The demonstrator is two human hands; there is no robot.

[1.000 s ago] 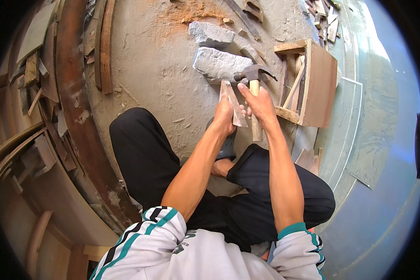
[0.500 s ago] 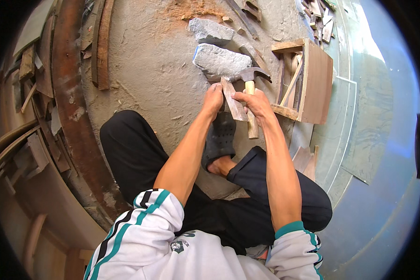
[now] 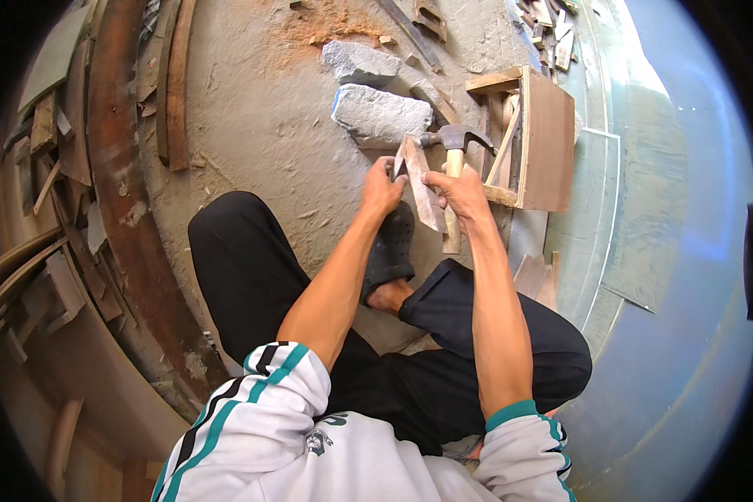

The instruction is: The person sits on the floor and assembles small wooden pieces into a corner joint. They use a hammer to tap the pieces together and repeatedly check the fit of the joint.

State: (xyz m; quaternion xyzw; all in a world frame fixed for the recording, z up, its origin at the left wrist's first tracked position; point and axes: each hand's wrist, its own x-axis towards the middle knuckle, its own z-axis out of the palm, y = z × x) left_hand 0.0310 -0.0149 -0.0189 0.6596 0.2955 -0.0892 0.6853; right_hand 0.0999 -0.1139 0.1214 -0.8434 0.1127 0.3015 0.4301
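Observation:
My right hand is closed round the light wooden handle of a claw hammer, its dark head pointing away from me. The same hand's thumb presses a short, worn wooden piece against the handle. My left hand is closed beside the wood's far end, fingers curled at a thin, pale-edged sliver; whether that is a separate piece I cannot tell. Just beyond the hands lies a rough grey concrete block, with a second concrete chunk behind it.
An open wooden box frame holding sticks stands right of the hammer. Glass-like sheets lie farther right. Along the left run a rusty brown beam and stacked wood scraps. My dark clog is below the hands.
My left hand has shifted slightly away from the wooden piece, and a dark gap shows between them. The wood has tilted a little. The whole view has drifted slightly.

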